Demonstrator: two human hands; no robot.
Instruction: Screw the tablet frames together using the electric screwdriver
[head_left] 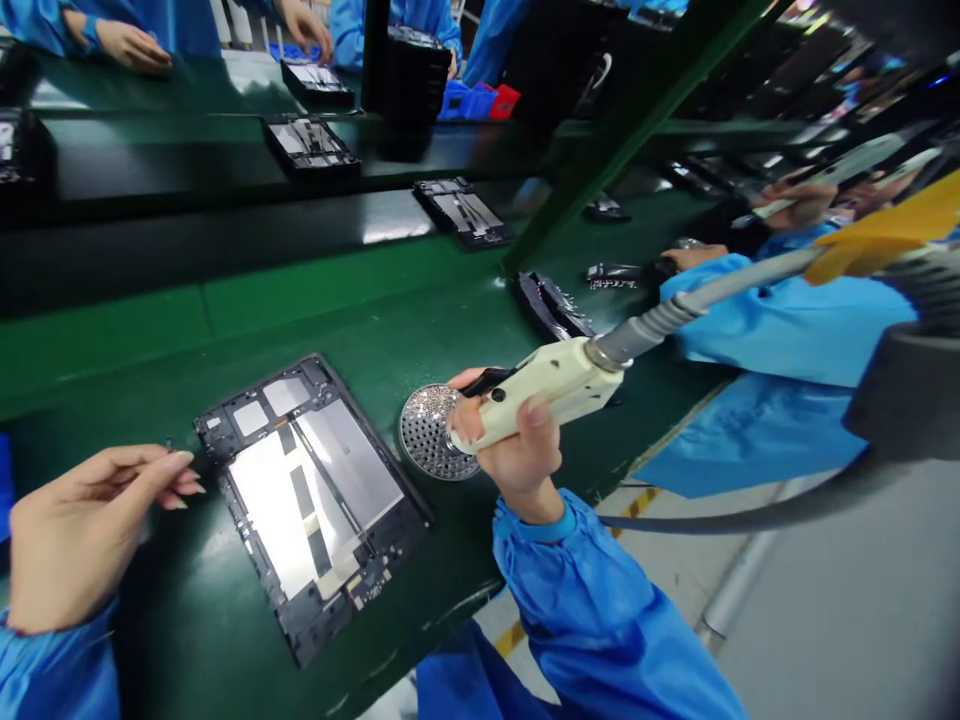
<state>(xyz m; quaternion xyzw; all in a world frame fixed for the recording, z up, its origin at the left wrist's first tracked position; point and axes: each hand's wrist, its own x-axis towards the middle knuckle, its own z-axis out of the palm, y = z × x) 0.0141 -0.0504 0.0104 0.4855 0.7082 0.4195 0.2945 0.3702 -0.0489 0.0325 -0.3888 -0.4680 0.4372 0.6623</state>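
Steady the driver (562, 385) held in right hand (525, 455) at dish (427, 442); mind tiny piece (169, 442) pinched in left hand (94, 515)

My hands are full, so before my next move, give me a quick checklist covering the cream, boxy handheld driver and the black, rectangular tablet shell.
1. Black, rectangular tablet shell with silver panels flat on the green bench: ok.
2. Cream, boxy handheld driver gripped in the right hand: ok.
3. Round, perforated metal dish stocked with small, shiny metal pieces: ok.
4. Driver's tip loaded: cannot tell; fingers and dish clutter obscure it.
5. Left hand free: not ok; it pinches a tiny dark piece.
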